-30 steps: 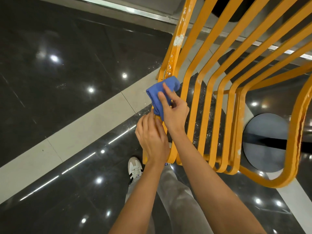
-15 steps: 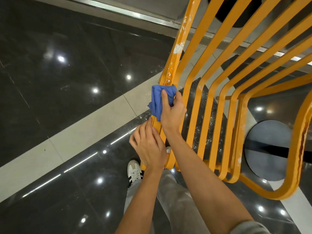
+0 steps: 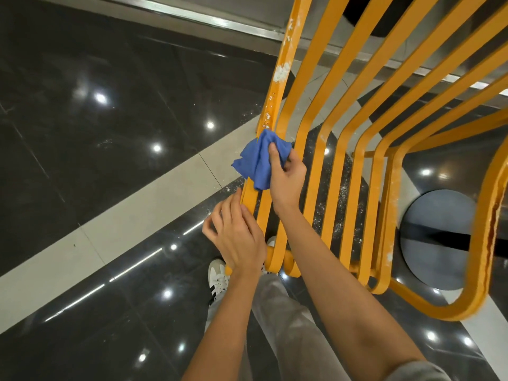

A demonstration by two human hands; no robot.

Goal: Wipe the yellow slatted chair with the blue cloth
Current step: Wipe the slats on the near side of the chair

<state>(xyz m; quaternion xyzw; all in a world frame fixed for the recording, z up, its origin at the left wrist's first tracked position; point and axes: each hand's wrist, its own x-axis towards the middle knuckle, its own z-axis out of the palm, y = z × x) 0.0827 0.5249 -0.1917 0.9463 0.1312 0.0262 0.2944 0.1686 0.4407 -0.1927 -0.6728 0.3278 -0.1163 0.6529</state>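
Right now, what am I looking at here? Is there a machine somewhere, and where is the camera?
There is no machine in this picture. A person wears a wide-angle camera on the head, so you look down along their two bare arms, as they see them. The right hand grips a bunched blue cloth and presses it against the outer slat of a yellow chair made of bent metal bars. Farther up that slat there are white flecks and a chalky patch, likely the dirt that is to be wiped off. The left hand holds nothing; its fingers rest on the same slat lower down, probably to steady the chair. Below you see glossy dark floor with a pale stripe, the person's grey trousers and a white shoe.
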